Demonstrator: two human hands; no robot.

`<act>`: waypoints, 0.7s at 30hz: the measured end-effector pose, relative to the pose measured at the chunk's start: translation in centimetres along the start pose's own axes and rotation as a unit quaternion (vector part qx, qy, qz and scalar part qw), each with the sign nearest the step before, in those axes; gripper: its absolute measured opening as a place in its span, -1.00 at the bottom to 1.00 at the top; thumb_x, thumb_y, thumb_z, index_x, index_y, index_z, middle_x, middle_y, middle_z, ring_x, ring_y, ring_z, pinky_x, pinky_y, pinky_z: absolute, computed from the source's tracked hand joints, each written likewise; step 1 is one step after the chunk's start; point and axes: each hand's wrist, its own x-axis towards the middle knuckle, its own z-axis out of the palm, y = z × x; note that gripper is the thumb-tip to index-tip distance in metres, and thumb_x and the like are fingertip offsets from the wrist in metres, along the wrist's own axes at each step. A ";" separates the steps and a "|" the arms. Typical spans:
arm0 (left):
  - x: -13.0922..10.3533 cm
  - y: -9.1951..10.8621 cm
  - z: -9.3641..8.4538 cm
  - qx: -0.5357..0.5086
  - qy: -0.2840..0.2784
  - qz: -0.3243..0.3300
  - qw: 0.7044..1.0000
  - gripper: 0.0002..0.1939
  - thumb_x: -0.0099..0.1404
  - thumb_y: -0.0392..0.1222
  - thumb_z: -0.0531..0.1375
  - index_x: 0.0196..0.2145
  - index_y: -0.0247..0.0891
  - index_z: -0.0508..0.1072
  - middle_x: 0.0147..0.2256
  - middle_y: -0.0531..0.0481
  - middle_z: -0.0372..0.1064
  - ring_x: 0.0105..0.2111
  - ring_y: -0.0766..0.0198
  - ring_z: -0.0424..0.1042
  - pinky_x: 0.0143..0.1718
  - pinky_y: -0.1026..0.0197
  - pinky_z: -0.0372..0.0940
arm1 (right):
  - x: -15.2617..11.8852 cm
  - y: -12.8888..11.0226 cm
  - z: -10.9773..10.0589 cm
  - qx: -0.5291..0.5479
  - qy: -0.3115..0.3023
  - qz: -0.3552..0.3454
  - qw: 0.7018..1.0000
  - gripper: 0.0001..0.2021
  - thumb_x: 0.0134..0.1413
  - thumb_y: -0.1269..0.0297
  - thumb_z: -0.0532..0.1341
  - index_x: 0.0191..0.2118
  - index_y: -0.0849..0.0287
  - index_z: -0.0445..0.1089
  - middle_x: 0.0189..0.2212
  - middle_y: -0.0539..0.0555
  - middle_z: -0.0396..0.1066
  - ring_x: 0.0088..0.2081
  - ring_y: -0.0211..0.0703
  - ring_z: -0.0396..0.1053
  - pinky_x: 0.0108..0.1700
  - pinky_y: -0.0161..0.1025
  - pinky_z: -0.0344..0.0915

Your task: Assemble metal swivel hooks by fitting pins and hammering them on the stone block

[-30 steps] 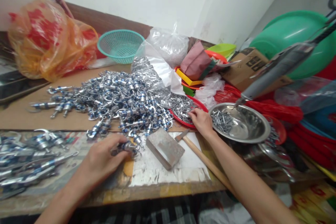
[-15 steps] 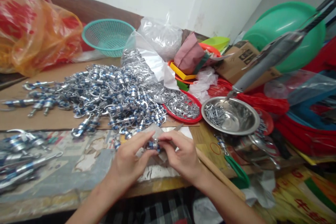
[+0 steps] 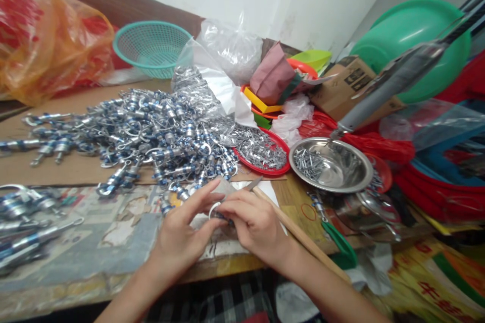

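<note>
Over the front middle of the table, both hands meet around one small metal hook bolt (image 3: 214,210) with a silver hook and a blue part. My right hand (image 3: 257,222) is closed on it, and its fingers cover most of the piece. My left hand (image 3: 185,234) pinches at its hook end, thumb below, with the index finger raised. Just behind the hands lies a heap of silver and blue hook bolts (image 3: 151,136). A wooden handle (image 3: 295,227) passes beside my right wrist. Pale paper (image 3: 235,245) lies under the fingers.
Small metal clips fill a red tray (image 3: 261,171); pins lie in a steel bowl (image 3: 341,189) at right. More hook bolts (image 3: 26,232) lie at left. A teal basket (image 3: 151,45) stands behind the heap. A grey metal arm (image 3: 390,88) slants above the bowl.
My right hand has turned and its fingers have closed further over the hook bolt. My left index finger has lifted, and the hook now shows. The view has shifted slightly.
</note>
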 end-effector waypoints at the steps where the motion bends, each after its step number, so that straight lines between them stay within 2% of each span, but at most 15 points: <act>1: 0.0 0.1 0.0 0.000 0.016 -0.006 1.000 -0.44 0.14 -0.28 0.21 0.11 -0.13 0.25 -0.15 -0.06 0.49 -0.21 0.20 0.49 -0.12 0.14 0.38 | -0.2 0.1 0.2 0.011 0.011 0.002 1.000 -0.78 0.10 0.53 0.04 -0.30 0.24 0.43 -0.39 0.12 0.44 -0.32 -0.19 0.39 -0.30 -0.29 0.34; 4: 0.1 0.4 0.2 -0.004 0.064 -0.013 0.998 -0.48 0.04 -0.26 0.28 0.01 -0.16 0.38 -0.28 -0.01 0.52 -0.34 0.22 0.50 -0.22 0.18 0.41 | -0.4 0.2 0.3 0.023 0.023 0.019 0.999 -0.78 0.08 0.53 0.05 -0.31 0.21 0.44 -0.40 0.10 0.44 -0.34 -0.21 0.38 -0.31 -0.30 0.34; 9: 0.5 0.8 0.2 -0.007 0.083 -0.012 0.996 -0.52 -0.03 -0.26 0.33 -0.09 -0.19 0.47 -0.38 0.02 0.54 -0.43 0.25 0.48 -0.29 0.21 0.40 | -0.2 0.3 -0.3 0.047 -0.002 0.038 0.998 -0.78 0.09 0.51 0.06 -0.35 0.21 0.45 -0.42 0.09 0.45 -0.37 -0.22 0.39 -0.33 -0.31 0.34; 11: 0.6 1.1 0.0 0.007 0.085 0.004 0.996 -0.63 -0.07 -0.28 0.34 -0.21 -0.18 0.54 -0.40 0.01 0.54 -0.45 0.25 0.47 -0.31 0.21 0.40 | -0.2 0.2 -0.4 0.053 -0.004 0.030 0.998 -0.77 0.09 0.52 0.05 -0.33 0.21 0.45 -0.41 0.09 0.45 -0.35 -0.22 0.40 -0.31 -0.31 0.35; 14: 0.8 1.6 -0.2 0.021 0.055 0.016 0.998 -0.88 -0.05 -0.30 0.31 -0.48 -0.13 0.61 -0.41 0.00 0.54 -0.40 0.22 0.48 -0.30 0.22 0.39 | -0.4 0.0 -0.4 0.070 -0.003 0.015 0.997 -0.76 0.10 0.53 0.04 -0.30 0.20 0.45 -0.38 0.10 0.46 -0.32 -0.23 0.41 -0.28 -0.31 0.36; 18: 0.7 2.0 -0.5 -0.027 0.039 -0.065 0.997 -0.89 -0.04 -0.28 0.28 -0.57 -0.09 0.60 -0.42 0.00 0.55 -0.38 0.20 0.51 -0.28 0.21 0.40 | -1.4 -0.2 -0.3 0.081 0.013 0.034 0.996 -0.81 0.08 0.46 0.15 -0.15 0.20 0.36 -0.29 0.13 0.44 -0.24 -0.19 0.40 -0.21 -0.27 0.37; 21: 0.5 2.1 -0.8 -0.082 0.037 -0.132 0.987 -0.93 -0.05 -0.24 0.29 -0.59 -0.10 0.60 -0.40 -0.01 0.56 -0.35 0.17 0.52 -0.25 0.20 0.40 | -2.6 0.3 -0.3 0.028 0.038 -0.014 0.999 -0.72 0.04 0.47 0.19 -0.09 0.19 0.30 -0.26 0.15 0.43 -0.22 -0.16 0.40 -0.22 -0.25 0.38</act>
